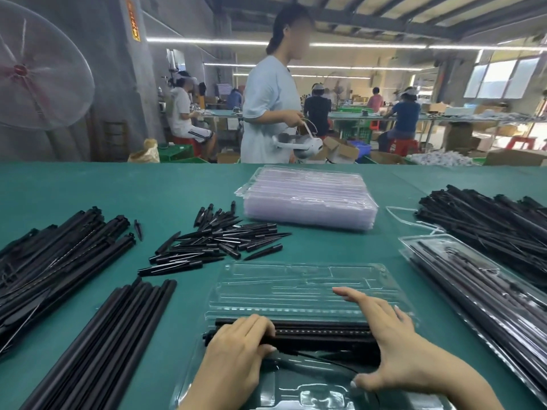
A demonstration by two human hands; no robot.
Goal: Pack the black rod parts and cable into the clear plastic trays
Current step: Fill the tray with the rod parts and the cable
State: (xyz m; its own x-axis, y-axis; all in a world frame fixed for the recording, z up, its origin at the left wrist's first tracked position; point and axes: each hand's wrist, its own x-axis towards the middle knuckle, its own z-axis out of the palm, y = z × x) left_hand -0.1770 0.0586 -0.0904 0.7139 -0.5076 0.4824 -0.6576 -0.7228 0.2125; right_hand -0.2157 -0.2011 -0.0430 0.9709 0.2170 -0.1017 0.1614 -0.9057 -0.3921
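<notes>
Open clear tray (299,291) on the green counter (88,187), hinged like a clamshell, far half bare, near half holding black rods (319,332) laid lengthwise in the slots. Left hand (236,347) curled over the left end of the rods, fingers wrapped on top, pressing down. Right hand (393,344) spread wide and flat, fingers straight across the right end and the tray fold, thumb out toward the near edge, holding nothing. Thin black cable (319,361) looping just beside the rods in the near half, between the two hands.

Probably light and stiff, those rods: best pinched near both ends, pushed straight down until seated. Smooth finish, likely to roll or slide if let go unseated. Tray thin and springy by the look, apt to buckle or skate on the counter, so steady with a flat palm, not a squeeze. Cable limp; better coiled and tucked than pushed, kept off the fold to avoid pinching.

Loose rods (97,335) at left, short spikes (219,241) behind, stacked trays (310,199) beyond, packed trays (479,288) at right.
</notes>
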